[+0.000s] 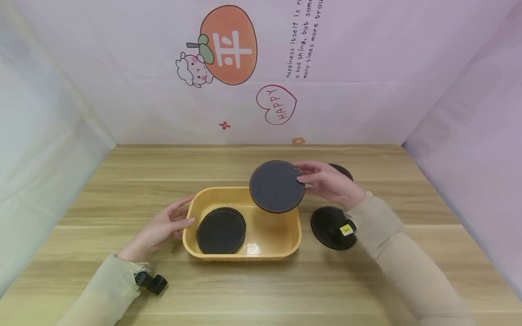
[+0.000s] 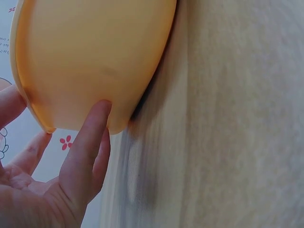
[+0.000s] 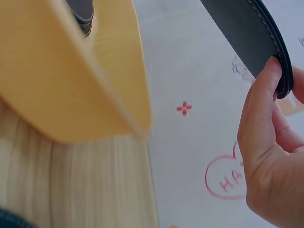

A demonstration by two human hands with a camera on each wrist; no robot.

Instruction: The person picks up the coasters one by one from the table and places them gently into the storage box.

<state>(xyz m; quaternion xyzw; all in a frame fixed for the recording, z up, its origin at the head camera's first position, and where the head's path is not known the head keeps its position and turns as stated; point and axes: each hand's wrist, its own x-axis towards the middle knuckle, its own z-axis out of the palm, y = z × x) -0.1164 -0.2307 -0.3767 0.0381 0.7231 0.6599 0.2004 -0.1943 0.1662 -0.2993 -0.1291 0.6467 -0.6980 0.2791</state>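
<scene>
My right hand (image 1: 328,179) pinches the edge of a round black coaster (image 1: 275,188) with stitching round its rim. The coaster is tilted and raised over the back right part of a yellow plastic basin (image 1: 273,235). Inside the basin, toward its left end, lie black coasters (image 1: 220,233), one overlapping another. With my left hand (image 1: 165,224) I hold the basin's left end, the thumb at its rim and fingers against the outer wall. In the right wrist view, thumb and fingers lie on opposite faces of the held coaster (image 3: 251,35).
To the right of the basin a black round coaster (image 1: 326,226) lies on the wooden table (image 1: 261,294), partly under my right wrist. Another black disc (image 1: 342,171) shows behind the right hand, mostly hidden. A white printed cloth (image 1: 346,108) hangs behind the table.
</scene>
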